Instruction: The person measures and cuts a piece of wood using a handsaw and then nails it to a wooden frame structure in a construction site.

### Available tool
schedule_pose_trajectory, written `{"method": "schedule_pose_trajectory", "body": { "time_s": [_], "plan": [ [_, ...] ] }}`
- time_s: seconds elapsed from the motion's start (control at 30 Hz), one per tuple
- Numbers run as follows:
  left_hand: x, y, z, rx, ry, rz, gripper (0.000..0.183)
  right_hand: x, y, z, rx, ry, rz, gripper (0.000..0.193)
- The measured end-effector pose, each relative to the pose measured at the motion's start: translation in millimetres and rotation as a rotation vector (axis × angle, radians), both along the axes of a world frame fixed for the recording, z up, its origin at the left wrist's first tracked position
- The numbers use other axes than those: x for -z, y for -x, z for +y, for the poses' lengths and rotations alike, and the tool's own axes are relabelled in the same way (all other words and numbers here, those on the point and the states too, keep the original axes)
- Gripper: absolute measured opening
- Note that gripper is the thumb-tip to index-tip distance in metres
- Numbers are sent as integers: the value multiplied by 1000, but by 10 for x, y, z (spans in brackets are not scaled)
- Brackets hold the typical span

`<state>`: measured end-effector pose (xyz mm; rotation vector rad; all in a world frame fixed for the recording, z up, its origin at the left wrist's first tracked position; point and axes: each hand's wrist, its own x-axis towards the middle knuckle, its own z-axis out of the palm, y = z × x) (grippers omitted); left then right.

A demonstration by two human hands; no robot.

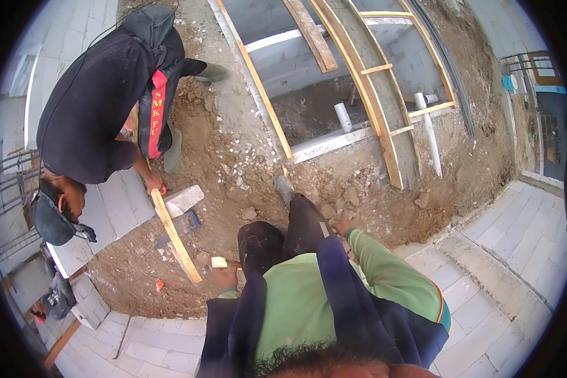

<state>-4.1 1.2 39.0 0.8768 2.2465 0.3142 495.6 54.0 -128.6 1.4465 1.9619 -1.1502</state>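
Note:
My left hand (224,278) is closed beside my left knee. A short piece of pale wood (218,261) sticks out at the top of its fingers. On the other side, my right hand (343,225) hangs low next to my right knee, close to the soil; its fingers are too small to read. To the left, a co-worker in dark clothes bends down, with a hand (154,183) at the upper end of a long wooden strip (177,238). Under that strip lie a pale block (184,200) and a flat tool with a blue end (189,222).
Ahead stands a pit walled in pale block (324,147), with wooden formwork (358,75) and a loose plank (310,34) across it. White pipes (428,135) rise near its front edge. Rubble and soil (283,214) surround my feet. Block walls (516,252) flank the right.

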Motion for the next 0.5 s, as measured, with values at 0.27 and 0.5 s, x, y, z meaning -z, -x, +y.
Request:
{"method": "schedule_pose_trajectory", "body": {
  "time_s": [0.27, 0.5],
  "plan": [
    [-262, -317, 80, -60, -178, 72, 50, 122, -255, -130, 673, 135, -38, 49],
    [-97, 15, -717, -155, -344, -53, 53, -325, -53, -105, 353, -145, 20, 50]
  ]
}}
